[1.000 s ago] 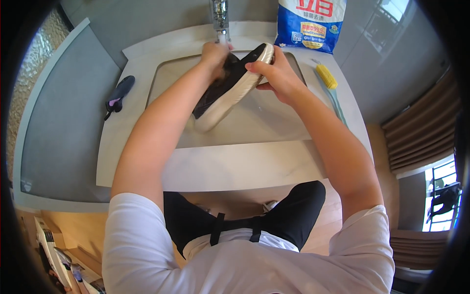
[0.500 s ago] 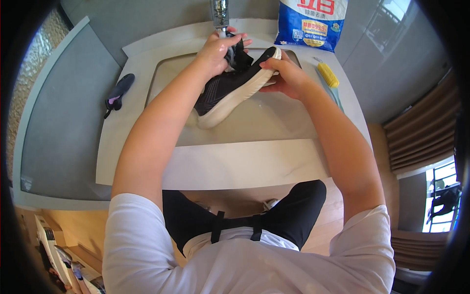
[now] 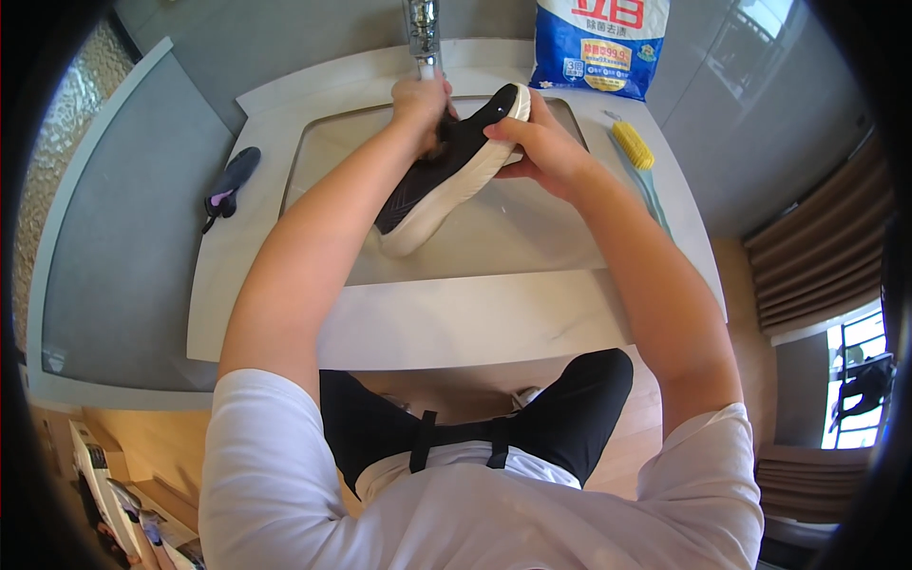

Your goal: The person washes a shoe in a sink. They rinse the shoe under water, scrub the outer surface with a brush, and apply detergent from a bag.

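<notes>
And it's the right hand (image 3: 549,150) clamping the toe of a black-and-white shoe (image 3: 442,180), thumb across the upper, fingers round the sole! The left hand (image 3: 418,103) is at the shoe's far side, directly below the faucet (image 3: 422,30), its fingers hidden, so I can't tell whether they grip. The shoe slants between both hands, heel nearer the body, over the sink (image 3: 546,242). Right of the right hand, a yellow-bristled brush (image 3: 634,147); beyond that hand, a blue-and-white bag (image 3: 603,52); well left of the left hand, a dark-handled object (image 3: 233,182).
</notes>
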